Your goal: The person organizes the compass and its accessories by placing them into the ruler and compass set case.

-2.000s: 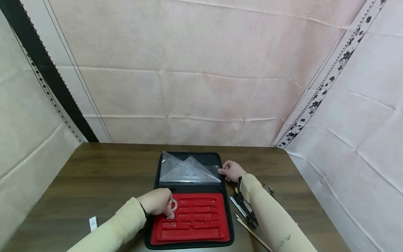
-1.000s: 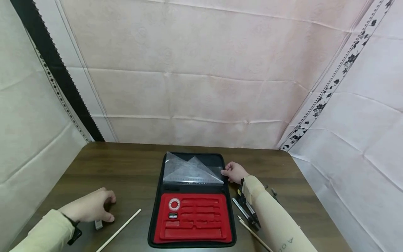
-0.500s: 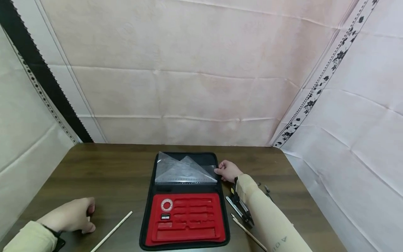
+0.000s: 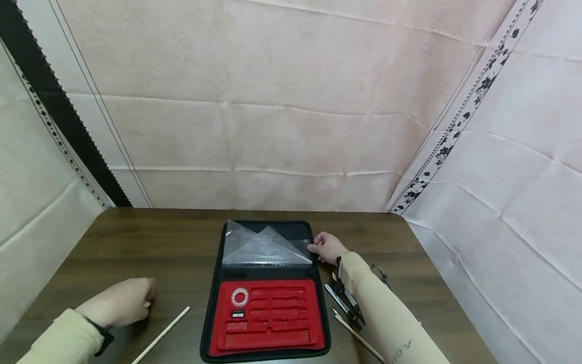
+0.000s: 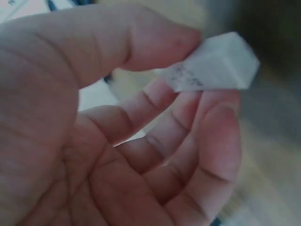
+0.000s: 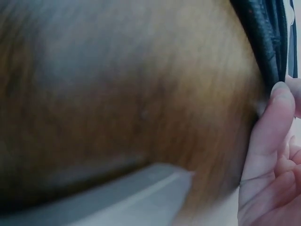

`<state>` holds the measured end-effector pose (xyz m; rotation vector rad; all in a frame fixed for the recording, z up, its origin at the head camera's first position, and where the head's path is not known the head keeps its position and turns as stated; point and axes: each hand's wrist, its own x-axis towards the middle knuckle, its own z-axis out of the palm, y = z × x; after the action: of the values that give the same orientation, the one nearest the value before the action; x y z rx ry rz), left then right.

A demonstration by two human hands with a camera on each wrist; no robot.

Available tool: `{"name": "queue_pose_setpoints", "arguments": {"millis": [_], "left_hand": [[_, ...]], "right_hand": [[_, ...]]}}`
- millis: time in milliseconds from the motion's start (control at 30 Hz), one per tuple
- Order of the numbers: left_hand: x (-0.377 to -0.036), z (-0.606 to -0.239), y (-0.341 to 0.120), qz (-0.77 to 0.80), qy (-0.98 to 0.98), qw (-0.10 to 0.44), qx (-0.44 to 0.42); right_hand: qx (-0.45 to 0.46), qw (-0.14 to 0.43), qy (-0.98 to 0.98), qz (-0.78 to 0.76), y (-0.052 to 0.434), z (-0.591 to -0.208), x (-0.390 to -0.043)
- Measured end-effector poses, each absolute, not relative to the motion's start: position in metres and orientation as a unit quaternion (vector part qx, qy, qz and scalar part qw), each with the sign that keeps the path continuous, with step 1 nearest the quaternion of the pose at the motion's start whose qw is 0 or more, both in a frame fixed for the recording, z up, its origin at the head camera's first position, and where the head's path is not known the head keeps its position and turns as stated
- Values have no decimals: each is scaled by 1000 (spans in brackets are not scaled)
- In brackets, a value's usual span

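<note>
In the left wrist view my left hand (image 4: 124,302) pinches a small white eraser (image 5: 221,63) between thumb and fingertips; dark print shows on its side. From the head, this hand is over the left of the table, and only a sliver of the eraser shows. My right hand (image 4: 328,247) grips the right edge of an open black case (image 4: 211,303), its thumb on the rim. The case's red moulded tray (image 4: 273,341) holds a white ring (image 4: 239,297) and a black pencil sharpener (image 4: 238,314). Clear set squares (image 4: 268,247) lie in its upper half.
A pale pencil-like stick (image 4: 161,333) lies between my left hand and the case. To the right of the case are a compass (image 4: 347,298), a silver pen-like tool (image 4: 335,296) and wooden sticks (image 4: 356,336), close to my right forearm. White cloth (image 4: 273,126) hangs behind the table (image 4: 173,242).
My left hand left the ring and sharpener in the tray, moved left to the eraser on the table, and now has it lifted, moving back rightward. The right hand stays on the case.
</note>
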<state>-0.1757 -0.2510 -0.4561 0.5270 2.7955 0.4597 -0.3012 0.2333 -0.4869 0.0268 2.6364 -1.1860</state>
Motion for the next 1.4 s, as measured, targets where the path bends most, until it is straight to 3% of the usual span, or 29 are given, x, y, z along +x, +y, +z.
{"name": "queue_pose_setpoints", "arguments": {"millis": [200,533,1067,1400], "left_hand": [[-172,-448,-180,166,953,64,245],[-151,-448,-103,190,900,94,382],[-148,-462,-99,169,902,77,390],[-154,-457,-100,196,905,118,359]], "right_hand": [[10,119,910,-396,233,-488,-301],[18,118,911,-394,233,-493,-305],[11,121,910,-397,233,-496,-305],[11,117,910,-399,235,-500,-308]]}}
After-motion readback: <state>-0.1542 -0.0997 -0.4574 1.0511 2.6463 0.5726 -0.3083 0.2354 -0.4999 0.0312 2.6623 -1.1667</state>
